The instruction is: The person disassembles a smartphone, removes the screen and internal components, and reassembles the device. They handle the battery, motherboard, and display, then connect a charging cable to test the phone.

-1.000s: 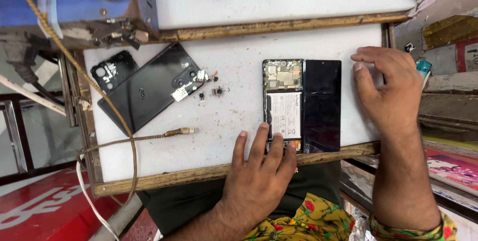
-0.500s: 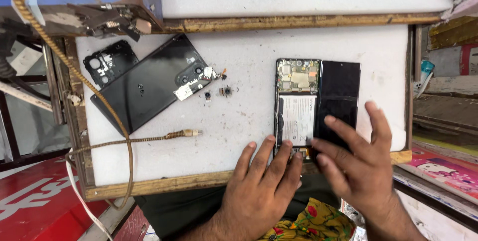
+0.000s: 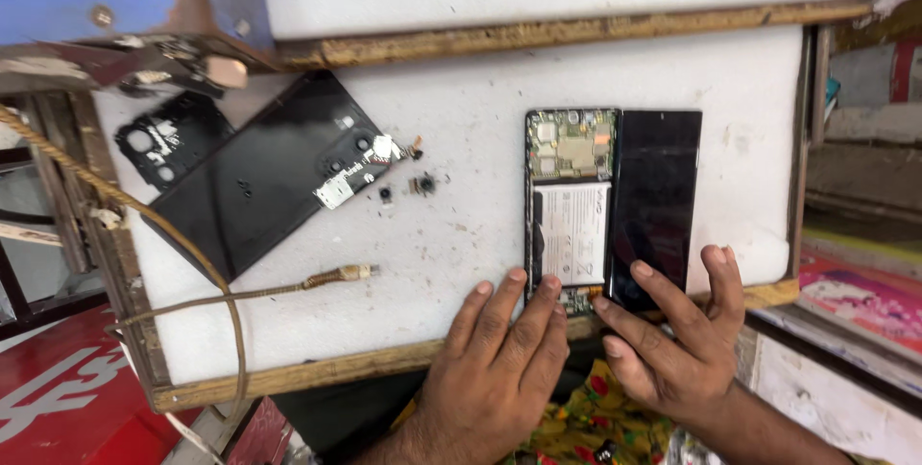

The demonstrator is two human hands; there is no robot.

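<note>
Left hand flat, fingers spread, fingertips touching opened phone bottom edge; right hand splayed, fingertips on black screen panel, holding nothing.

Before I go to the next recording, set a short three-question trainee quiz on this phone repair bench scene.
1. True or false: the opened black phone body with its white battery lies directly left of the detached dark glass screen panel.
2. Which hand touches the bottom edge of the screen panel: A) left hand B) right hand C) neither?
3. Fill in: the frayed brown braided cable ends in a plug lying on the ______ foam work board.

Key
1. True; they lie side by side.
2. B; the left hand's fingertips rest at the bottom of the phone body.
3. White; the large black back cover lies there too.
</note>
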